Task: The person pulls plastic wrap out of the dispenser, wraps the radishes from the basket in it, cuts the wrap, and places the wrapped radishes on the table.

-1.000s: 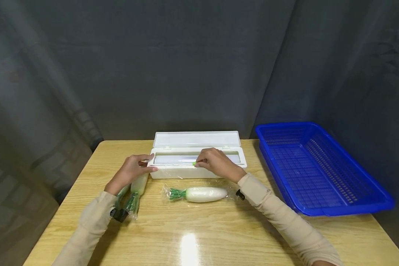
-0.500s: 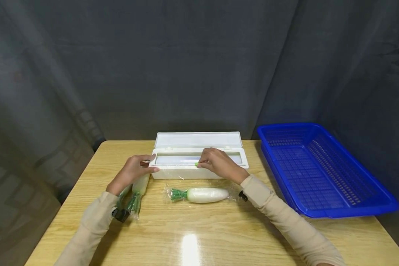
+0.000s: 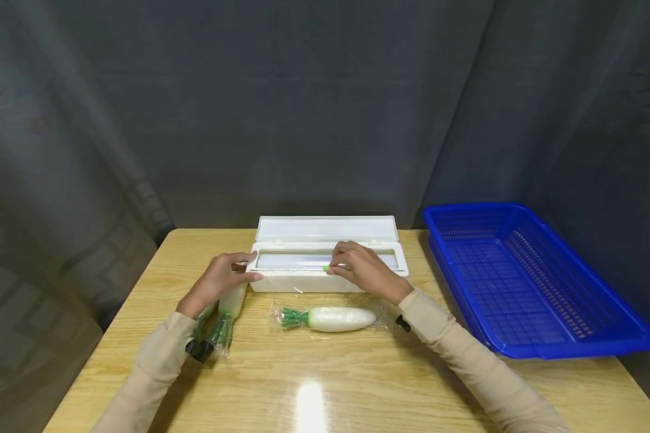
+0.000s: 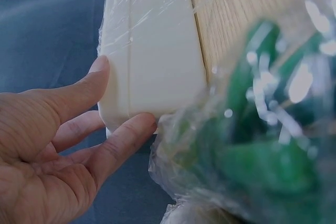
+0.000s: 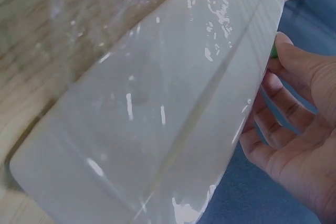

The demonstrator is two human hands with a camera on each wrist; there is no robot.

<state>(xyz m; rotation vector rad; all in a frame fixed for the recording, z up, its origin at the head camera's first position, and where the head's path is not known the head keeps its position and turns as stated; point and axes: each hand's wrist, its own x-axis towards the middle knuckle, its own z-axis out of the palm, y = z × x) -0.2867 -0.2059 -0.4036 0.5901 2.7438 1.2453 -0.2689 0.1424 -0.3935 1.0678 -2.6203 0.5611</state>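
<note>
A white cling film dispenser (image 3: 303, 282) stands at the back of the table, its lid (image 3: 327, 228) tipped back and a film roll (image 3: 287, 261) inside. My left hand (image 3: 216, 279) holds its left end, thumb on the front edge. In the left wrist view, that hand's fingers (image 4: 126, 140) press the end wall. My right hand (image 3: 365, 270) pinches a small green slide cutter (image 3: 326, 268) on the front rim. Clear film hangs over the dispenser's front (image 5: 152, 93). Before it lies a white radish (image 3: 341, 319) with green stalks, wrapped in film.
More film-wrapped radishes (image 3: 230, 304) lie at the left, partly hidden under my left hand and wrist. A large blue plastic basket (image 3: 466, 300) stands at the right of the wooden table (image 3: 249, 385). Dark curtains (image 3: 303, 120) hang behind.
The head view has shifted slightly, so everything sits a little further right. Both hands keep their holds; the green cutter is very slightly further right along the rim.
</note>
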